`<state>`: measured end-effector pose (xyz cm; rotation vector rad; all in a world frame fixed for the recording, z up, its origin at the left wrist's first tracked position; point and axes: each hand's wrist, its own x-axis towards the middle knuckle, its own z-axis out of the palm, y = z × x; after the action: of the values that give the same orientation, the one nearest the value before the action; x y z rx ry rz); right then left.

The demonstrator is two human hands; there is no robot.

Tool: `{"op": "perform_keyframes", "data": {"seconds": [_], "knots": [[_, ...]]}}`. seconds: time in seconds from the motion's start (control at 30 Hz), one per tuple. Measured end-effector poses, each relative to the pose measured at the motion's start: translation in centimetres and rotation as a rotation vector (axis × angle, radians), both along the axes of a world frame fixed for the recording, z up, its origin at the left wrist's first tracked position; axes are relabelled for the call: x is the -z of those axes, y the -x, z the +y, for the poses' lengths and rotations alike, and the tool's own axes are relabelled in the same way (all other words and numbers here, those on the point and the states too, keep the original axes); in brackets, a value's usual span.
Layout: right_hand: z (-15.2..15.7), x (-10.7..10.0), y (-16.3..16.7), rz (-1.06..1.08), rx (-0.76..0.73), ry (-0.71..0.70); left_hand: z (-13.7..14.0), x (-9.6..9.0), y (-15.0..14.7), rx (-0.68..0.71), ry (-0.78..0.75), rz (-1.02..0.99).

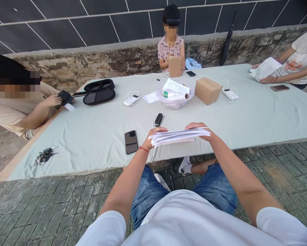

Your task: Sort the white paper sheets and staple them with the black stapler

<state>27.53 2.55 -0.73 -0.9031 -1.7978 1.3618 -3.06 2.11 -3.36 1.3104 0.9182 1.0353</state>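
A loose stack of white paper sheets (pixel 177 136) is held between my two hands over the near table edge. My left hand (pixel 153 136) is closed around the stack's left end, and a red cord circles that wrist. Around the right end my right hand (pixel 201 129) is closed too, its fingers along the far side. The sheets fan slightly apart at their edges. Just beyond them lies a black stapler (pixel 159 119). A dark phone (pixel 131 142) rests left of my left hand.
On the pale tablecloth (pixel 97 136) stand a clear bowl (pixel 175 104) of papers, a cardboard box (pixel 208 90), two white corded devices, an open black case (pixel 99 97) and keys (pixel 45 155). Three people sit or stand around the table, holding a small box, papers and a black device.
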Motion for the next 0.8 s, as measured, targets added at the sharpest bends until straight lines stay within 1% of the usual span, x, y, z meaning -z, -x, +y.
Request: {"op": "perform_keyframes", "data": {"seconds": [0.07, 0.13, 0.23, 0.3, 0.37, 0.47, 0.53, 0.63, 0.7, 0.73, 0.8], "knots": [[0.2, -0.6, 0.0, 0.026, -0.008, 0.047, 0.4, -1.0, 0.3, 0.042, -0.019, -0.002], [0.2, -1.1, 0.0, 0.016, 0.016, 0.079, 0.6, -1.9, 0.7, 0.06, -0.104, 0.023], [-0.1, -1.3, 0.2, -0.064, 0.006, -0.009, 0.4, -2.6, 1.0, 0.066, -0.208, 0.176], [-0.3, -1.1, 0.5, -0.1, -0.021, -0.041, 0.1, -2.4, 1.0, 0.098, -0.201, 0.264], [-0.2, -1.0, 0.9, -0.087, -0.041, -0.009, -0.1, -1.6, 0.8, 0.113, -0.166, 0.291], [0.0, -1.1, 1.3, -0.042, -0.018, 0.029, 0.0, -0.8, 0.5, 0.058, -0.137, 0.263], [0.1, -1.7, 1.4, -0.003, 0.058, 0.03, 0.1, -1.1, 0.5, 0.013, -0.159, 0.242], [0.0, -2.7, 1.3, 0.017, 0.162, 0.041, 0.1, -2.3, 0.9, -0.051, -0.21, 0.216], [-0.1, -2.8, 1.2, -0.019, 0.157, 0.052, -0.1, -2.8, 1.1, -0.029, -0.197, 0.218], [-0.2, -2.6, 1.2, -0.038, 0.141, 0.063, -0.3, -2.7, 1.1, -0.006, -0.171, 0.226], [-0.3, -1.6, 1.3, -0.067, 0.117, 0.109, -0.6, -1.9, 0.9, 0.019, -0.093, 0.253]]}}
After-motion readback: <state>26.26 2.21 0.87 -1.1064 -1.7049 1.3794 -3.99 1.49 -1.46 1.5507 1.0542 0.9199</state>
